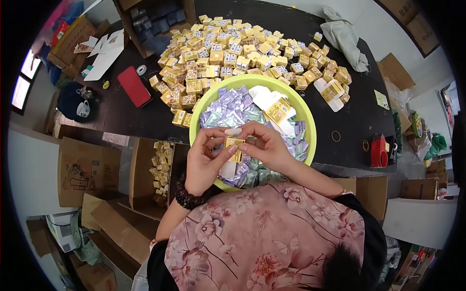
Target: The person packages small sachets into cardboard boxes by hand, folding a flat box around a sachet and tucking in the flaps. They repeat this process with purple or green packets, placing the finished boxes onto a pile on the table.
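Head view: person's L hand [206, 162] & R hand [266, 143] meet over the near part of a lime-green basin [312, 131] on a black bench [352, 116]. Fingers of both are closed, pinching a small yellow carton [235, 144] btwn them. Carton sits at the fingertips above the basin, long axis approx. toward/away from the person, w/ a white flap [228, 169] at its near end. Both hands touch it; neither is clearly nearer. In basin: purple sachets [225, 107], some green sachets [251, 178], plus a stack of unfolded cartons [278, 110] at its far R. Beyond basin: heap of yellow boxes [216, 57]. L of basin: red case [134, 86].
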`<state>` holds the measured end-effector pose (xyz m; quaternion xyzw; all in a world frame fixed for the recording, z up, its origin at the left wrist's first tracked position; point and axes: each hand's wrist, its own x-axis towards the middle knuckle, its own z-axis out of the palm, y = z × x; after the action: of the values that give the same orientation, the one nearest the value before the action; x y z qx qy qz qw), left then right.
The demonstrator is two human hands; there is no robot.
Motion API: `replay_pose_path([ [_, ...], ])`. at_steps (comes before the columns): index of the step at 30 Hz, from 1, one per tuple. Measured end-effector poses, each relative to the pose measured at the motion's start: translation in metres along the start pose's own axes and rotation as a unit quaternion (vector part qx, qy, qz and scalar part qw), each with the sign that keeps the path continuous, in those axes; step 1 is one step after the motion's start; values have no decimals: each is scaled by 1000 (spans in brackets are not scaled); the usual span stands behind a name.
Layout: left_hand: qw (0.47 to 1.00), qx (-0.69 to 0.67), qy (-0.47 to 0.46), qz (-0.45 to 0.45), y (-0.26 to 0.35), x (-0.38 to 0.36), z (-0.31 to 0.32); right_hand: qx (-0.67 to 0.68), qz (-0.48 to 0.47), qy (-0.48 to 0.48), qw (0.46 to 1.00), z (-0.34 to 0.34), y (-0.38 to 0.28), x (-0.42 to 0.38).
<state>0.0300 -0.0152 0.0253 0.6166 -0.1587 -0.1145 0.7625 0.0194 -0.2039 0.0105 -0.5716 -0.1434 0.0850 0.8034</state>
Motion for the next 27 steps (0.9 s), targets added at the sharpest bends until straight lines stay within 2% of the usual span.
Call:
replay_pose_path([
  [3, 999, -25, 21, 11, -1, -1, 1, 9, -14, 5, 1000, -2, -3, 6],
  [4, 999, -25, 23, 12, -2, -1, 2, 6, 21, 29, 999, -1, -7, 8],
  [6, 999, 29, 17, 5, -1, -2, 3, -22, 19, 17, 999, -4, -4, 13],
  [17, 1000, 21, -14, -9, 1, -4, -1, -74, 22, 50, 996, -2, 0, 6],
  [19, 999, 22, -13, -21, 1, -4, -3, -201, -91, -6, 975, -4, -1, 4],
  [20, 998, 51, -25, 0, 1, -3, -5, -201, -90, -6, 975, -4, -2, 4],
  [22, 996, 80, -37, 22, 1, -3, -8, -355, -186, -41, 915, -4, -4, 5],
  [23, 995, 94, -36, 24, -1, -3, -9, -355, -186, -41, 915, -5, -7, 7],
  [25, 993, 110, -35, 26, -4, -2, -12, -254, -38, -72, 964, -15, -14, 18],
  [26, 998, 65, -1, 18, -8, -2, -15, -253, -38, -72, 964, -22, -9, 29],
  [27, 999, 20, 34, 11, -9, -1, -18, -386, -27, -21, 922, -33, 4, 44],
])
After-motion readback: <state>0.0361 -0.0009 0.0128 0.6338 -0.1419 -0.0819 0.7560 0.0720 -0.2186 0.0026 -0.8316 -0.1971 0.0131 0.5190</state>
